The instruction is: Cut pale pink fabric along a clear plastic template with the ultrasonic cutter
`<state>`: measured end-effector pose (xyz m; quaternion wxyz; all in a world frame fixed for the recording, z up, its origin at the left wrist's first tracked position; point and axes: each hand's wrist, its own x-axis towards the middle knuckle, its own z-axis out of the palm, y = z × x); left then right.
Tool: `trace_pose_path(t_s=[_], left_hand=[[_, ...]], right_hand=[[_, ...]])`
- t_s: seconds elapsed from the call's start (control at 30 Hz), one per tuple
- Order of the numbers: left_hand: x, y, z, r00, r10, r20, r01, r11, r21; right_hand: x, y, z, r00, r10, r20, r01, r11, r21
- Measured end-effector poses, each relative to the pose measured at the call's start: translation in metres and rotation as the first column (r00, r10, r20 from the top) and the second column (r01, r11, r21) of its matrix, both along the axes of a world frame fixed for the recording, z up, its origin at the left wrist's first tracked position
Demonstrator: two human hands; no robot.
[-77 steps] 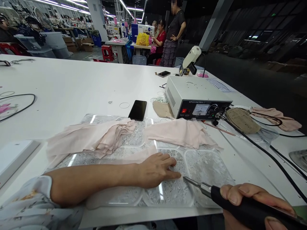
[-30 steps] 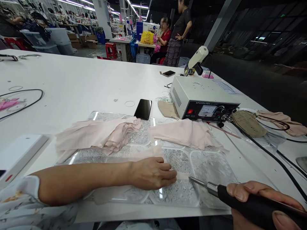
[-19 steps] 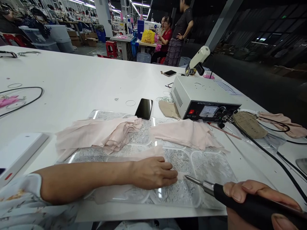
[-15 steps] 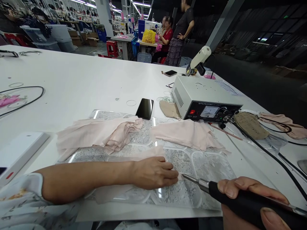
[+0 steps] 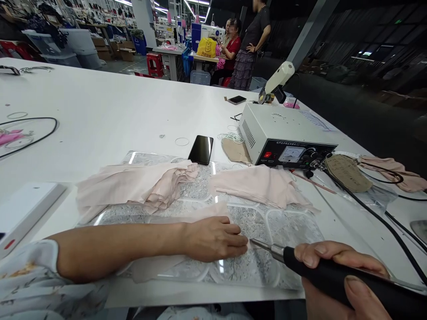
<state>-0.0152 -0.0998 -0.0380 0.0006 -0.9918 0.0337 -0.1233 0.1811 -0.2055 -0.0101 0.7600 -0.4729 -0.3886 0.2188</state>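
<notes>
Fabric strip: flat on clear mat, under left hand.
Left hand: pressing, fingers flat.
Right hand: clenched around black tool, tip touching strip beside left fingertips.

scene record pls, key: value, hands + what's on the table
left hand: flat, pressing a pale pink fabric strip onto the clear scarred mat
right hand: gripping the black-handled tool
tool tip: metal, at the left fingertips
fabric stacks: pink pile left, pink pile right, both on the mat
control box: white, meter on front, red light on
phone: black, face up, at the mat's far edge
cable: black, runs from box toward the right hand
background: people at far tables
</notes>
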Motion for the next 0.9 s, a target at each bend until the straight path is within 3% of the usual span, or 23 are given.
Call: trace_pose_path(t_s=[0.2,0.57,0.73,0.9], left_hand=[[0.001,0.000,0.001,0.999,0.006,-0.044,-0.006,1.000,-0.003],[0.000,0.000,-0.001,1.000,-0.005,0.001,0.005,1.000,-0.003],[0.000,0.001,-0.002,1.000,-0.006,0.004,0.006,1.000,-0.026],[0.002,0.004,-0.004,1.000,0.000,0.003,0.000,0.992,-0.129]], right_hand=[[0.005,-0.008,-0.001,0.993,0.053,-0.102,-0.051,0.999,0.017],[0.006,-0.014,-0.002,0.993,0.105,-0.055,-0.106,0.994,-0.009],[0.004,-0.012,0.000,0.996,0.081,-0.024,-0.082,0.997,-0.014],[0.010,-0.014,-0.003,0.994,0.008,-0.110,-0.010,1.000,-0.013]])
